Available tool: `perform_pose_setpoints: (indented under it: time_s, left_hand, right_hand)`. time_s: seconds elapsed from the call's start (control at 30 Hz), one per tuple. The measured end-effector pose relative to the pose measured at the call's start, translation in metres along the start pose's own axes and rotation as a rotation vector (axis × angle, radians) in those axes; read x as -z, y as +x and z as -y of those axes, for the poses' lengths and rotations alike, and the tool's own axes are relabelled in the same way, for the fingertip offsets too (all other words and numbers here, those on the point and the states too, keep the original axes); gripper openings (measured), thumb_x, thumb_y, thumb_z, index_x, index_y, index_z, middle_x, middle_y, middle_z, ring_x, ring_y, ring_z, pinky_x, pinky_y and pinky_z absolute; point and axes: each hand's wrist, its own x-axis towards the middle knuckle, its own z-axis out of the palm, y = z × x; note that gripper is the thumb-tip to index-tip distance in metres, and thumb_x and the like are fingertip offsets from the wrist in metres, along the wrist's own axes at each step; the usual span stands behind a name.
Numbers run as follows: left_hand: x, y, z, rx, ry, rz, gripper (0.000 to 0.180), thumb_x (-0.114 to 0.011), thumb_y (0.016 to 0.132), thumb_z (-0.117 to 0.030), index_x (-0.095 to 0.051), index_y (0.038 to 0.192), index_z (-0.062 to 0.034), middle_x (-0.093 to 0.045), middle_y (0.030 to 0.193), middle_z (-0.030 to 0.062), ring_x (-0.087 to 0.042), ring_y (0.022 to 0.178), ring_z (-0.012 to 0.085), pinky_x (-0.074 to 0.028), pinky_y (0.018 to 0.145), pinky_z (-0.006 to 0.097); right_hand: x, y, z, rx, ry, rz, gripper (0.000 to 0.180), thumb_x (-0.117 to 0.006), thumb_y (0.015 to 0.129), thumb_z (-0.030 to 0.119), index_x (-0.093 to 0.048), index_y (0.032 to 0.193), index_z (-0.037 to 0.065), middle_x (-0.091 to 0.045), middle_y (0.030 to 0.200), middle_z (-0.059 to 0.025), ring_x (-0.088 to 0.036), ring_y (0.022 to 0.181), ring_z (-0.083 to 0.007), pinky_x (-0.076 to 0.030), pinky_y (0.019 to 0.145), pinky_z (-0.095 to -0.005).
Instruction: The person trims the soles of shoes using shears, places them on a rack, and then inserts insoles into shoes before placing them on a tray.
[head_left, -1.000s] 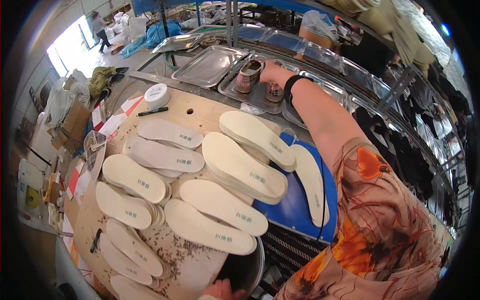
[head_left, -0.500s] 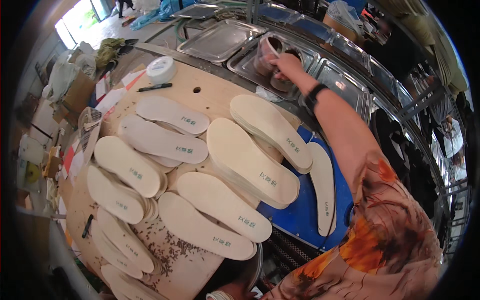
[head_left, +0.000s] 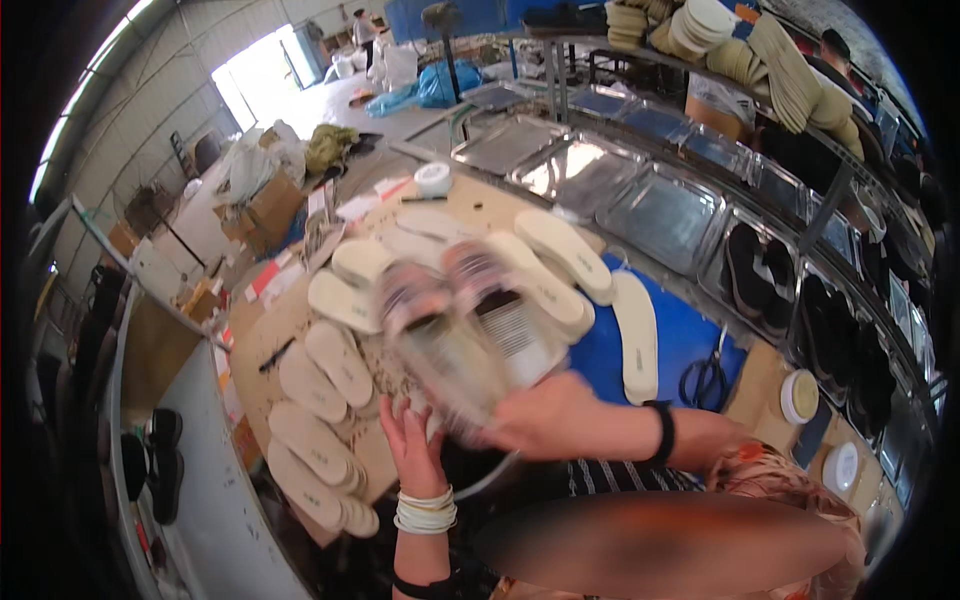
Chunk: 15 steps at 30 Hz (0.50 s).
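A pair of shoes (head_left: 455, 300), with pinkish-brown toes and pale lower parts, is held up over the workboard and blurred by motion. My right hand (head_left: 545, 415) is closed round the heel end of the pair, and its fingertips are hidden. Close to the shoes' near left side, my left hand (head_left: 415, 440) is raised with its fingers apart; I cannot tell whether it touches them. Stacks of cream insoles (head_left: 340, 360) lie around and partly behind the shoes. A single curved insole (head_left: 635, 340) rests on the blue sheet (head_left: 690, 330).
Black-handled scissors (head_left: 705, 378) lie on the blue sheet's right side. Beyond the board stand metal trays (head_left: 665, 215), some with dark shoes (head_left: 755, 270). Round tubs (head_left: 800, 395) sit at the right. A white roll (head_left: 433, 180) and a black marker (head_left: 277, 355) lie on the board.
My right hand has brought the shoes from the metal tray back over the board. My left hand has risen from the lower edge towards them. The view has tilted up.
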Motion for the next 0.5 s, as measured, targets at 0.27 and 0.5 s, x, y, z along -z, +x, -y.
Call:
perform_pose_setpoints:
  time_s: [0.27, 0.5]
  left_hand:
    - [0.143, -0.008, 0.116, -0.12, 0.868, -0.21, 0.058, -0.054, 0.083, -0.032, -0.037, 0.124, 0.0052, -0.041, 0.123, 0.0226, -0.038, 0.114, 0.0333, -0.027, 0.097, 0.037]
    - [0.154, -0.035, 0.052, 0.132, 0.932, -0.189, 0.037, -0.051, 0.086, -0.027, -0.054, 0.098, 0.0076, -0.058, 0.075, 0.0168, -0.057, 0.069, 0.0212, -0.046, 0.063, 0.033]
  right_hand:
    - [-0.119, -0.053, 0.046, -0.178, 0.251, 0.665, 0.024, -0.056, 0.077, 0.028, -0.056, 0.082, 0.005, -0.058, 0.065, -0.0161, -0.059, 0.065, -0.0337, -0.047, 0.057, -0.0432]
    - [-0.015, -0.116, -0.066, -0.781, -0.188, 0.246, 0.033, -0.055, 0.076, 0.026, -0.054, 0.101, 0.005, -0.061, 0.091, -0.0152, -0.06, 0.078, -0.0316, -0.049, 0.067, -0.0387]
